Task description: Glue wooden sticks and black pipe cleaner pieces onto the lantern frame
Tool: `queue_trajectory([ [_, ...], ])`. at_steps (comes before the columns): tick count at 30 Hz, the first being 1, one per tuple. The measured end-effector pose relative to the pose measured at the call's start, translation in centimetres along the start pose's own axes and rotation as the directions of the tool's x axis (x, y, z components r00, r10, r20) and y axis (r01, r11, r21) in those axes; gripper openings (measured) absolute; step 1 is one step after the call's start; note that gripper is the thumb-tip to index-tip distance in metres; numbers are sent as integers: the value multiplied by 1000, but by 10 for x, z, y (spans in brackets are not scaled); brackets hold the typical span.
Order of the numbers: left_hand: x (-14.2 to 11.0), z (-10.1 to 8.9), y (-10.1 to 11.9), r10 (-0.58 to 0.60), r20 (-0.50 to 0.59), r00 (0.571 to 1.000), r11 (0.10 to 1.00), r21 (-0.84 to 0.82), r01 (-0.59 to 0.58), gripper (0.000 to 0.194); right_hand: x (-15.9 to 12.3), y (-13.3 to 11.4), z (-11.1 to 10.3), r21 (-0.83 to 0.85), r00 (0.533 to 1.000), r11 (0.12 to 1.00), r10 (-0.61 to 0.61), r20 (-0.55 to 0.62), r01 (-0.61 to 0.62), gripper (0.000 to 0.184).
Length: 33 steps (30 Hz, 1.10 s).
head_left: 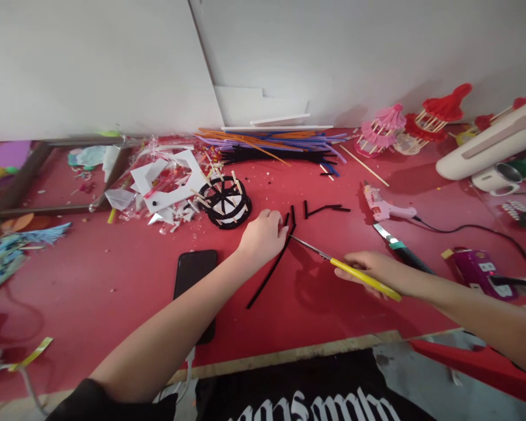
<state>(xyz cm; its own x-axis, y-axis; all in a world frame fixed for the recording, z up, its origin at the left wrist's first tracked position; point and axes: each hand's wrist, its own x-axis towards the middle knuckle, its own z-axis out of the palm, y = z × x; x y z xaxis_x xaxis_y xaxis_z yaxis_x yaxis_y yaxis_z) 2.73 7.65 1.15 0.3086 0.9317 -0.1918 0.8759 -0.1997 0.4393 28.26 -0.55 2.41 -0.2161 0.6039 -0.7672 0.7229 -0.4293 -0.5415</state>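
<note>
Your right-hand fingers [370, 266] are wrapped round the yellow scissors [362, 276]; can't tell if the blades are parted. Your left fingers [277, 225] look pinched on a black stem [267, 273] trailing toward you, grip partly hidden. I'd keep fingertips off the blades, snip square. Black ring frame [228, 224]'s just left of that pinch, its far side hard to read.

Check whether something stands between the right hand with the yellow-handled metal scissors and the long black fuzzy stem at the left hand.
Nothing visible does: the scissors in the right hand reach to the black stem at the left hand. The short, thin black pieces lie farther off, outside that path.
</note>
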Motion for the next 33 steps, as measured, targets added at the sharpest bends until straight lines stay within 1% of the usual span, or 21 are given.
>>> queue_trajectory([
  [4, -1, -3, 4, 4, 49, 999, 998, 62, -7, 14, -5, -2, 0, -26, 1000, 999, -22, -7, 22, 51],
  [7, -9, -5, 3, 10, 95, 995, 996, 83, -18, 14, -6, -4, -2, -60, 996, 995, -86, -34, 84, 52],
  [9, -16, -6, 1, 18, 127, 992, 996, 90, -29, 14, -6, -5, -2, -88, 994, 991, -106, -34, 103, 53],
  [13, -27, -9, -3, 20, 169, 986, 994, 105, -38, 15, -4, -6, -2, -112, 997, 991, -72, -4, 71, 52],
  [18, -42, -15, -4, -12, 172, 985, 988, 152, -14, 29, -5, -8, 1, -78, 999, 996, -36, 24, 38, 51],
  [21, -57, -16, -1, -34, 194, 980, 984, 178, -1, 26, -5, -5, 3, -66, 999, 997, -46, 22, 47, 53],
  [25, -75, -11, 5, -47, 233, 971, 977, 214, -5, 25, -2, 2, 4, -37, 998, 998, -49, 31, 50, 54],
  [28, -79, -6, 7, -46, 248, 968, 972, 236, -14, 24, -2, 2, 3, -31, 998, 998, -57, 33, 58, 53],
  [33, -78, -3, 6, -43, 248, 968, 968, 250, -21, 24, -7, -8, 0, -38, 998, 998, -47, 33, 49, 55],
])
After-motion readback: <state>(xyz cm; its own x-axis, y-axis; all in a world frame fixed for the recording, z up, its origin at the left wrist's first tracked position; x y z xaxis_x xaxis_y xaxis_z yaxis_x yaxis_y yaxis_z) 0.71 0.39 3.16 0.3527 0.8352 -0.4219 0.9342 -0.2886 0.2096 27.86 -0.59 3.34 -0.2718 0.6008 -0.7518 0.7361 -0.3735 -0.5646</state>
